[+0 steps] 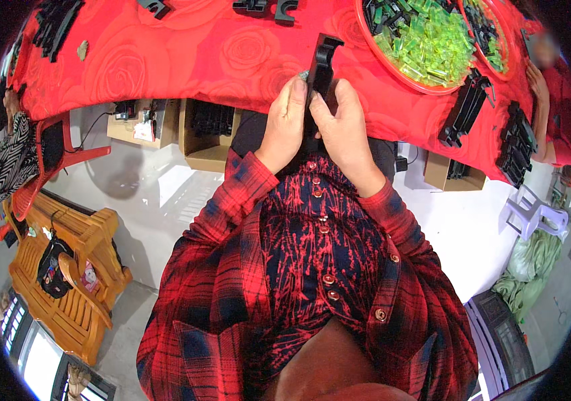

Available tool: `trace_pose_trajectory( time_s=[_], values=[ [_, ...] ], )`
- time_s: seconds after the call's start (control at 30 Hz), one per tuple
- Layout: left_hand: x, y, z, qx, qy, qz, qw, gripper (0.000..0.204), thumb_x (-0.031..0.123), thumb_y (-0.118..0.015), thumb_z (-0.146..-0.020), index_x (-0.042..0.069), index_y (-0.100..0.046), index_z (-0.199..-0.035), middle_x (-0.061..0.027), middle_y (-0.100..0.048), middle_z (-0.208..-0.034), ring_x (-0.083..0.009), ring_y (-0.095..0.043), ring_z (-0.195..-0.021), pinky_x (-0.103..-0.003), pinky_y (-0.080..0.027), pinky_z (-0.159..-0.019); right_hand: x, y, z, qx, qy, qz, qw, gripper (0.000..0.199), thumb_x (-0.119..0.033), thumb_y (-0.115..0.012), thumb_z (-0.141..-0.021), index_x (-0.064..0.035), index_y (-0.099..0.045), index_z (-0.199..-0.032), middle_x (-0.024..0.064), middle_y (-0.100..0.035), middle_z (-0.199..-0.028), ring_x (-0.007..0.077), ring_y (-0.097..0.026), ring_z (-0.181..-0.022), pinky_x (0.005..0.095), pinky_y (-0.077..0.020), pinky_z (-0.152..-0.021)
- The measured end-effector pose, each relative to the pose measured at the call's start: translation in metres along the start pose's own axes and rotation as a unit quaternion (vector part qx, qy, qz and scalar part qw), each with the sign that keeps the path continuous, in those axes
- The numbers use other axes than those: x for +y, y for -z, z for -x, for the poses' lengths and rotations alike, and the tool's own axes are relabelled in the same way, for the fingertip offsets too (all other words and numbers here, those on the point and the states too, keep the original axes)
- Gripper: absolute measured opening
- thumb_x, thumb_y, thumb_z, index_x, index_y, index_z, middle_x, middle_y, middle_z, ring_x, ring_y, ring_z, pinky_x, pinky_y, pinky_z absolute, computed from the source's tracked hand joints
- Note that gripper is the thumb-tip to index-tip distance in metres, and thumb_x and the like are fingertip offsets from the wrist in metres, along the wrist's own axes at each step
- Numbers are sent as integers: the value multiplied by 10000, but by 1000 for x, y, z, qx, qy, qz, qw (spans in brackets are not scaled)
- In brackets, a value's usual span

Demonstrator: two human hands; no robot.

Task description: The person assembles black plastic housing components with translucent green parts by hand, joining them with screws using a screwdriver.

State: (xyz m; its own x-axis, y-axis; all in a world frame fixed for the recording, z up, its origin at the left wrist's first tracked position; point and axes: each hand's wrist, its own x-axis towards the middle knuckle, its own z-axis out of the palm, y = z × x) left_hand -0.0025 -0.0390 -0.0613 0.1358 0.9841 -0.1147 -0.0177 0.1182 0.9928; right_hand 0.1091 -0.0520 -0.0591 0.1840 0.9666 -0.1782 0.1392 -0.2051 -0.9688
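A long black plastic part [322, 63] with a curved notch near its far end stands between my two hands at the table's near edge. My left hand [285, 120] closes on its left side, the thumb lying along it. On the other side my right hand [344, 127] grips it, thumb pressed to its face and fingers bent behind. A bit of something greenish shows by my left fingertips, too small to name. The lower end of the part is partly hidden by my hands. Beneath lies the red rose-patterned tablecloth [185, 60].
A red-rimmed basin [426, 88] of yellow-green and black pieces stands at the right, a second basin [507, 67] beside it. Black parts [466, 107] lie near the right edge, more [58, 27] at far left. Cardboard boxes [205, 160] sit under the table. Another person's arm [538, 93] rests at right.
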Motion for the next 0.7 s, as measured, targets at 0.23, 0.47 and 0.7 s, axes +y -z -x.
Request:
trace_pose_trajectory(
  time_s=[0.23, 0.47, 0.7],
  values=[
    [1, 1, 4, -18, -21, -20, 999, 411, 332, -351, -1093, -19, -548, -1172, -89, -573, -972, -178, -549, -940, -323, -456, -884, -1, -1, 2, 24, 55, 15, 998, 205, -131, -649, -902, 30, -522, -916, 160, -553, -834, 269, -548, -774, 389, -453, -711],
    [14, -3, -3, -53, 72, 27, 996, 418, 370, -313, -1093, 38, -544, -1196, -25, -544, -857, -107, -550, -649, -271, -502, -578, -20, 25, 3, -74, -110, -24, 991, 206, -141, -616, -952, 39, -560, -1035, 92, -581, -865, 145, -593, -810, 315, -506, -702],
    [10, 28, -23, -132, 269, 368, 880, 548, 531, -329, -1046, 61, -590, -1149, -69, -637, -830, -164, -591, -618, -295, -502, -568, -31, 40, -3, -18, 26, -52, 998, 339, -134, -540, -1025, 38, -520, -1317, 67, -597, -1038, 145, -595, -1040, 278, -469, -915]
  ],
)
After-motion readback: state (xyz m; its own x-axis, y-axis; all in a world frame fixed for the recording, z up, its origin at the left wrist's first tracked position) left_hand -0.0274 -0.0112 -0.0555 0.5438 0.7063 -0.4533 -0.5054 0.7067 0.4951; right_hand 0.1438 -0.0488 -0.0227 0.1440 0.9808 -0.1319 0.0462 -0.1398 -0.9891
